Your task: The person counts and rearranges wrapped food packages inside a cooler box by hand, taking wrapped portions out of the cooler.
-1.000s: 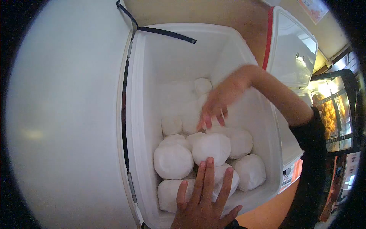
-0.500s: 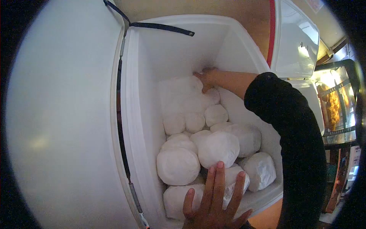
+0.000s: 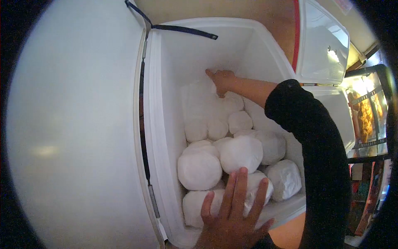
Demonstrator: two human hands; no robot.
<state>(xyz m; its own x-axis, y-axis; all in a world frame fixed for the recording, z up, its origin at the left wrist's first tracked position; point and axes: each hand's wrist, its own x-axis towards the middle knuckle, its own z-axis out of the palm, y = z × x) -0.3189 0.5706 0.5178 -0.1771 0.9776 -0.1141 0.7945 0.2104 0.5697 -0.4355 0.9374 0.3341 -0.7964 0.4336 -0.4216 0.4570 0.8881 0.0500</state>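
Note:
Round white bundles (image 3: 241, 155), some in shiny crinkled wrapping, are heaped in a white chest (image 3: 172, 137); their contents cannot be made out. My left hand (image 3: 234, 216) lies back up over the near bundles, fingers spread, fingertips touching or just above a large one. Deep at the far end, my right hand (image 3: 224, 81) reaches in from the right, thumb and index finger apart beside a hazy white bundle (image 3: 198, 97). Some of its fingers are curled or hidden, and no bundle shows lifted in it.
A large white lid (image 3: 74, 124) stands along the left side. A dark strap (image 3: 186, 30) crosses the chest's far left corner. To the right are another raised white lid (image 3: 321, 45) and a lit glass case (image 3: 367, 112) with golden-brown food.
The view has shifted slightly, so the chest and bundles sit a little further right. My right hand shows more clearly, its index finger now stretched further left. My left hand stays over the near bundles.

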